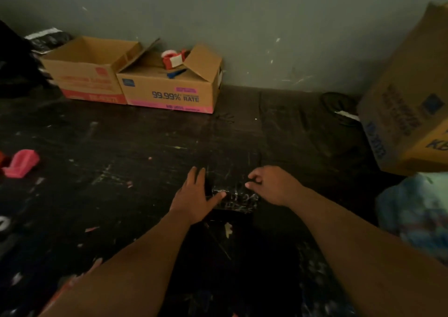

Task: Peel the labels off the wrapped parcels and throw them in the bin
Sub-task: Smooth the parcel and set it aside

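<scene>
Dark scuffed table, black wrapped parcel between left hand and right hand.

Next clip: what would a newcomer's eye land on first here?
Two bare hands meet mid-frame over a dark wrapped parcel on the black table: the left hand lies flat on it, the right hand pinches at its far edge. Behind, two open cardboard boxes stand against the wall, one holding a red tape dispenser.
</scene>
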A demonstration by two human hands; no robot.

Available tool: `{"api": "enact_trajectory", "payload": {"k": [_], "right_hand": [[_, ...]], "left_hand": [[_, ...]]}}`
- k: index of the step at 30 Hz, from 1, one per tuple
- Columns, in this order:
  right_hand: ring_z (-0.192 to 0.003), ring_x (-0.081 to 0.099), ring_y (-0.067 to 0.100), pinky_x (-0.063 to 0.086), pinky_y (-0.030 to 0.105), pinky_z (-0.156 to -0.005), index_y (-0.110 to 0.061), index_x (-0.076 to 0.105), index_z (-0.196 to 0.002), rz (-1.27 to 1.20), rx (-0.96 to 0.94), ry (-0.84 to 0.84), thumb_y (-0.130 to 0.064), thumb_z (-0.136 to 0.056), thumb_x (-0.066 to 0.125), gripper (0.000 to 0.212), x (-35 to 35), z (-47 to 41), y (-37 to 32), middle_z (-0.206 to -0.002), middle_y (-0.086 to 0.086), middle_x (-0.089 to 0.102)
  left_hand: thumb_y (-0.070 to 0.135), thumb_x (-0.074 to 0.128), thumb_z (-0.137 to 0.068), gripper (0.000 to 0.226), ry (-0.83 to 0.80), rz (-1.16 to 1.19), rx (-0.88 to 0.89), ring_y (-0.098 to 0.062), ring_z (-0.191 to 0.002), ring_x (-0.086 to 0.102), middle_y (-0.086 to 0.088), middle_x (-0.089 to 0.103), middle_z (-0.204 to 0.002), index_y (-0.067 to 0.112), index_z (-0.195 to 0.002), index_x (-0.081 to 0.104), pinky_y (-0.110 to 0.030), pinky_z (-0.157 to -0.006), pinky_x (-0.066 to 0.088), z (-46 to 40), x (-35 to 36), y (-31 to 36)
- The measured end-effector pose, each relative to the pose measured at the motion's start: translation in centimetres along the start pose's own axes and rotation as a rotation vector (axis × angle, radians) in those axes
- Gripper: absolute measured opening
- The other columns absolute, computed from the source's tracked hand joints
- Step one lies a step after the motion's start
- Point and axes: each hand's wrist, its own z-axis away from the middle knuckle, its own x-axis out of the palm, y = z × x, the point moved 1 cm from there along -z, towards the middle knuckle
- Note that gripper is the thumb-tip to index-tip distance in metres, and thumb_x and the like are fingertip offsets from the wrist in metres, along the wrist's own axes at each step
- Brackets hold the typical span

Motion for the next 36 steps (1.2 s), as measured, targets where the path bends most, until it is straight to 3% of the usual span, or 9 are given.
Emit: {"api": "enact_trajectory", "payload": {"k": [7, 13, 17, 25, 31, 34, 36], "right_hand": [[-0.108, 0.056, 0.016, 0.051, 0.035, -0.092, -0.026, 0.061, -0.125, -0.02, 0.087, 0.144, -0.049, -0.092, 0.056, 0.041, 2.7, -3.9, -1.5, -0.121, 0.0, 0.053], [-0.118, 0.049, 0.02, 0.048, 0.037, -0.097, -0.026, 0.063, -0.122, 0.001, 0.148, 0.213, -0.051, -0.091, 0.056, 0.04, 3.5, -6.7, -1.7, -0.122, 0.002, 0.052], [-0.12, 0.048, 0.021, 0.046, 0.037, -0.097, -0.026, 0.061, -0.125, 0.045, 0.15, 0.228, -0.058, -0.086, 0.06, 0.051, 3.3, -8.6, -2.2, -0.121, 0.003, 0.052], [-0.093, 0.061, 0.016, 0.052, 0.034, -0.083, -0.025, 0.069, -0.1, -0.168, 0.231, 0.346, -0.027, -0.093, 0.062, 0.01, 3.6, -10.7, -1.4, -0.106, 0.0, 0.062], [-0.089, 0.057, 0.009, 0.041, 0.02, -0.072, -0.026, 0.064, -0.108, -0.202, 0.199, 0.265, -0.036, -0.086, 0.071, 0.025, 3.5, -10.4, -0.8, -0.101, -0.005, 0.056], [-0.089, 0.06, 0.01, 0.042, 0.019, -0.071, -0.024, 0.066, -0.112, -0.258, 0.236, 0.286, -0.023, -0.094, 0.063, 0.018, 3.2, -10.7, -0.9, -0.107, -0.001, 0.061], [-0.096, 0.062, 0.014, 0.045, 0.021, -0.077, -0.025, 0.063, -0.123, -0.241, 0.232, 0.274, -0.019, -0.096, 0.057, 0.028, 3.0, -10.7, -1.2, -0.113, 0.001, 0.061]], "left_hand": [[0.084, 0.063, -0.07, 0.126, -0.076, 0.135, 0.094, -0.025, -0.154, 0.011, 0.005, -0.012, -0.168, 0.029, -0.16, -0.005, -0.056, -0.118, 0.031, -4.4, 0.4, -0.8], [0.086, 0.056, -0.073, 0.118, -0.085, 0.203, 0.149, -0.019, -0.155, 0.008, 0.019, -0.019, -0.165, 0.034, -0.16, -0.006, -0.054, -0.118, 0.032, -6.8, 0.7, -1.3], [0.085, 0.058, -0.073, 0.12, -0.142, 0.231, 0.21, -0.016, -0.154, 0.011, 0.026, -0.028, -0.16, 0.034, -0.159, -0.009, -0.051, -0.117, 0.034, -7.9, 1.5, -1.6], [0.077, 0.065, -0.074, 0.122, -0.149, 0.34, 0.239, -0.008, -0.153, 0.004, 0.029, -0.026, -0.16, 0.036, -0.158, -0.013, -0.046, -0.118, 0.034, -8.3, 2.5, -2.1], [0.073, 0.069, -0.076, 0.121, -0.128, 0.382, 0.265, -0.005, -0.152, 0.004, 0.026, -0.02, -0.163, 0.034, -0.159, -0.009, -0.04, -0.121, 0.029, -8.3, 2.7, -2.3], [0.072, 0.07, -0.076, 0.121, -0.125, 0.383, 0.259, -0.006, -0.152, 0.004, 0.026, -0.019, -0.163, 0.035, -0.159, -0.01, -0.042, -0.121, 0.029, -8.2, 2.6, -2.2], [0.074, 0.069, -0.075, 0.122, -0.134, 0.373, 0.245, -0.008, -0.153, 0.006, 0.028, -0.02, -0.162, 0.037, -0.158, -0.011, -0.045, -0.12, 0.03, -8.2, 2.6, -2.3]]}}
